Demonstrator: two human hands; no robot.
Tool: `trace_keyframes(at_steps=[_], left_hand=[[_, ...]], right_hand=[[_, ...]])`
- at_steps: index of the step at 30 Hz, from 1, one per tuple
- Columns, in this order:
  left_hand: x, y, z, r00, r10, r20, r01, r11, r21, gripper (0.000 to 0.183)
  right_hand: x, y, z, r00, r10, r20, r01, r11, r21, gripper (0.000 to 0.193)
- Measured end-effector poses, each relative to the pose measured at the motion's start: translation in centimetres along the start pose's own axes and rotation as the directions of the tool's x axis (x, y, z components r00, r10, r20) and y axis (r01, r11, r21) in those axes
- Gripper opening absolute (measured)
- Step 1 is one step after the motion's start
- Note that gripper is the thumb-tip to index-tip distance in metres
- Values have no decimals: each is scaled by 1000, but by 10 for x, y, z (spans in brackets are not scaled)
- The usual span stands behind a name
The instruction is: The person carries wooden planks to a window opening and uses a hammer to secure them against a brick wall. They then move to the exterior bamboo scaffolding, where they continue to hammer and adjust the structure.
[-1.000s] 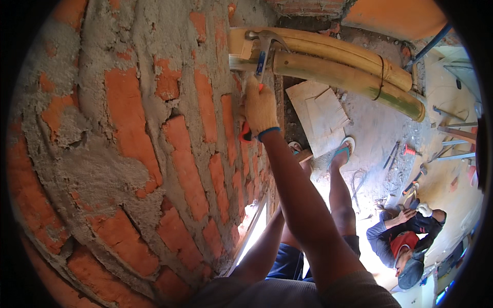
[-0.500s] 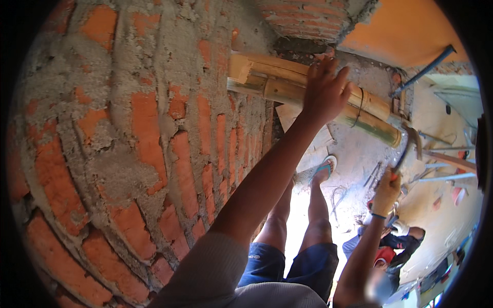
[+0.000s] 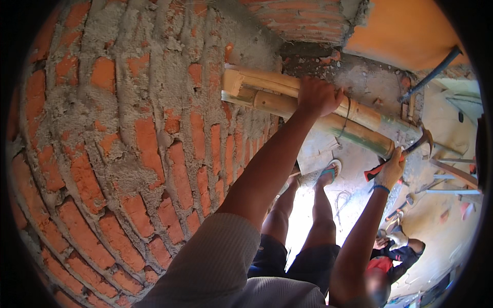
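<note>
Left hand [image 3: 317, 97] moved, clasping smooth bamboo poles [image 3: 364, 136] | gloved right hand [image 3: 392, 169] gripping curved-claw hammer [image 3: 425, 137]

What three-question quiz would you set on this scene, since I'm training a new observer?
1. Which of the camera wearer's hands has a glove on?
2. True or false: the left hand is on the bamboo poles.
3. Fill in: the glove is closed around the handle of a ____.

Key: 1. the right hand; 2. true; 3. claw hammer.
</note>
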State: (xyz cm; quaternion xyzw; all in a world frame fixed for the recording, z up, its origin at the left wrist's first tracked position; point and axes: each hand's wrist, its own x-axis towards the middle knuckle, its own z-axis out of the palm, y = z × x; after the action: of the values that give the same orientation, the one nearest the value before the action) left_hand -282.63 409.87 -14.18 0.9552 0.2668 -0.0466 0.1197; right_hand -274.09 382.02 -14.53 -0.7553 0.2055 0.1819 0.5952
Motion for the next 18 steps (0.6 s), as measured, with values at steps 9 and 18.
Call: trace_keyframes(at_steps=[9, 18], left_hand=[[0, -3, 12, 999, -5, 32, 3, 999, 47, 53], [-28, 22, 9, 833, -13, -553, -40, 996, -82, 40]], right_hand=[[9, 20, 4, 990, -140, -31, 135, 983, -127, 46], [-15, 18, -94, 972, -192, 135, 210, 968, -134, 26]])
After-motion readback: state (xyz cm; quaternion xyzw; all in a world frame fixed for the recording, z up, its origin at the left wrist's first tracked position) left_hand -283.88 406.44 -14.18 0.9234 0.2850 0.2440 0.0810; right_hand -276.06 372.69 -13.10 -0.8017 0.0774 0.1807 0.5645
